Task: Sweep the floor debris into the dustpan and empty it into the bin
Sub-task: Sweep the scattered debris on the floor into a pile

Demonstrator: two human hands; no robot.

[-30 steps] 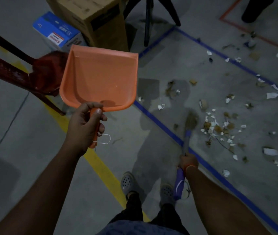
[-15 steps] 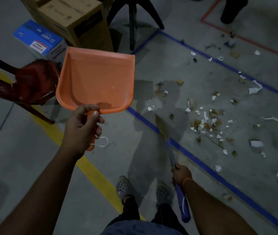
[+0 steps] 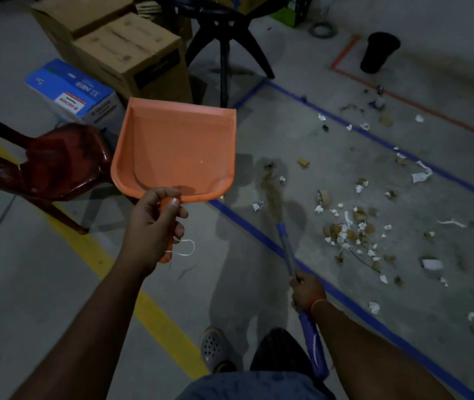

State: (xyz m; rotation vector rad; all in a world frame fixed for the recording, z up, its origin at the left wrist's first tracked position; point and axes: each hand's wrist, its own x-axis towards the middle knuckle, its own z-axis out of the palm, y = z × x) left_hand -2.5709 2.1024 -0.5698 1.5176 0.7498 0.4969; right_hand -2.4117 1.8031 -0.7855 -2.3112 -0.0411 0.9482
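Note:
My left hand point(image 3: 155, 223) grips the handle of an orange dustpan point(image 3: 176, 151), held up in the air with its empty scoop facing me. My right hand point(image 3: 306, 290) grips a broom point(image 3: 286, 249) with a blue and grey handle; its brown bristles touch the floor just past a blue tape line. Debris point(image 3: 351, 226), torn white paper and brown scraps, lies scattered on the grey floor to the right of the bristles. A black bin point(image 3: 378, 51) stands at the far right back, inside a red tape line.
A dark red plastic chair point(image 3: 57, 163) stands at the left. Cardboard boxes point(image 3: 132, 53) and a blue box point(image 3: 70, 90) sit behind the dustpan, next to a dark stool point(image 3: 224, 39). A yellow floor line point(image 3: 149, 307) runs under my left arm.
The broom head has swung left from the debris pile to the blue line's inner side. The view has tilted up, bringing the bin into sight. The dustpan stays raised.

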